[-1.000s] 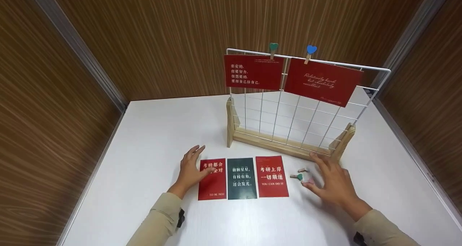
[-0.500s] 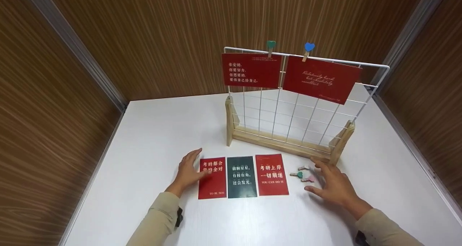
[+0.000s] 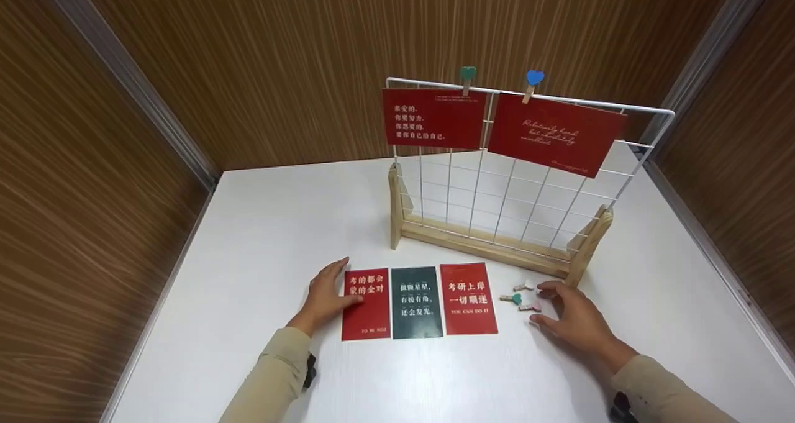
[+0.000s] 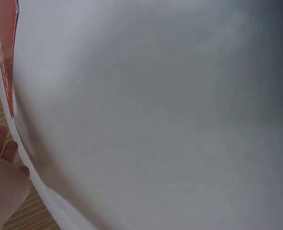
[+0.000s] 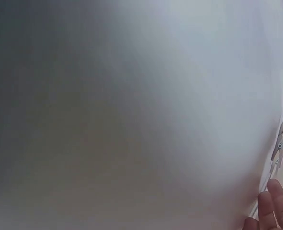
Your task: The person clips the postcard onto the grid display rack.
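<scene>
In the head view my left hand (image 3: pixel 323 295) is at the left red card (image 3: pixel 366 317), its thumb over the card's edge; whether it touches is unclear. A dark green card (image 3: pixel 417 323) and another red card (image 3: pixel 469 325) lie beside it in a row. My right hand (image 3: pixel 577 320) is just right of the small wooden clothespins, fingers loosely bent, holding nothing. Those are a green heart clothespin (image 3: pixel 512 299), a pink one (image 3: pixel 531 307) and a pale one (image 3: pixel 523 286). Both wrist views show mostly white table, with fingertips at the edge.
Behind the cards stands a white wire grid (image 3: pixel 497 193) in a wooden base (image 3: pixel 484 247). Two red cards hang on it, a left one (image 3: pixel 433 117) under a green heart clothespin (image 3: pixel 467 80) and a tilted one (image 3: pixel 556 134) under a blue heart clothespin (image 3: pixel 532 86). Wood-grain walls (image 3: pixel 310 69) enclose the white table.
My right hand has drawn back slightly to the right, uncovering the pink clothespin. The left hand has lowered a little by the left red card. The cards stay in their row.
</scene>
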The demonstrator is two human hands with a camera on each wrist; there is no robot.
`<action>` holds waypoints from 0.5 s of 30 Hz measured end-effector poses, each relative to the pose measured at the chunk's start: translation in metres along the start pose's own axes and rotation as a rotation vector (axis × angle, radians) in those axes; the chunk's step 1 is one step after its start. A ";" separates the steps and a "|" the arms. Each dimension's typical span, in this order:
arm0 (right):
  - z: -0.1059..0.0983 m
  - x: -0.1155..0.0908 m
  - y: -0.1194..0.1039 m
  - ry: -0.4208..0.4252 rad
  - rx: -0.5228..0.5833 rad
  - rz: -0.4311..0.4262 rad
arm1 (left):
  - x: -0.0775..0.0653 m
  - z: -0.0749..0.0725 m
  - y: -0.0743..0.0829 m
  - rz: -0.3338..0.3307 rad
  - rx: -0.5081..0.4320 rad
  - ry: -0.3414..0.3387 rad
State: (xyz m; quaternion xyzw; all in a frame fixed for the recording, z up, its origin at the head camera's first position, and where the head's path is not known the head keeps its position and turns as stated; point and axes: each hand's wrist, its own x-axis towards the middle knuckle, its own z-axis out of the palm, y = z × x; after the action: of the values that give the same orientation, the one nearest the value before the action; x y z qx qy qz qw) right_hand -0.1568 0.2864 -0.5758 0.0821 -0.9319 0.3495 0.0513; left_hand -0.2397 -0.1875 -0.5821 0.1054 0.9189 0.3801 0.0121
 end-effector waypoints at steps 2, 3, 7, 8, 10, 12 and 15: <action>0.001 0.000 0.000 0.007 -0.011 -0.007 | 0.000 0.000 -0.001 -0.008 0.009 0.004; 0.002 0.000 0.001 0.011 -0.018 -0.010 | 0.000 0.000 -0.001 -0.012 0.011 0.007; 0.005 0.000 0.002 0.035 -0.044 -0.025 | 0.000 -0.001 0.000 -0.043 0.008 0.001; 0.005 0.000 0.003 0.040 -0.047 -0.028 | 0.000 -0.001 -0.001 -0.055 0.005 -0.007; 0.006 0.000 0.003 0.045 -0.057 -0.036 | 0.000 -0.001 -0.001 -0.076 0.008 -0.026; 0.007 0.001 0.003 0.045 -0.072 -0.044 | 0.000 -0.001 -0.002 -0.085 0.009 -0.038; 0.007 0.001 0.002 0.048 -0.081 -0.056 | 0.000 0.000 -0.003 -0.085 0.005 -0.042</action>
State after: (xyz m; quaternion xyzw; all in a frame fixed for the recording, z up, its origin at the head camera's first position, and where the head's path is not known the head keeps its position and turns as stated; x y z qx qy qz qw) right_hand -0.1588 0.2833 -0.5820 0.0976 -0.9412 0.3116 0.0867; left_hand -0.2402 -0.1897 -0.5844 0.0741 0.9231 0.3745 0.0474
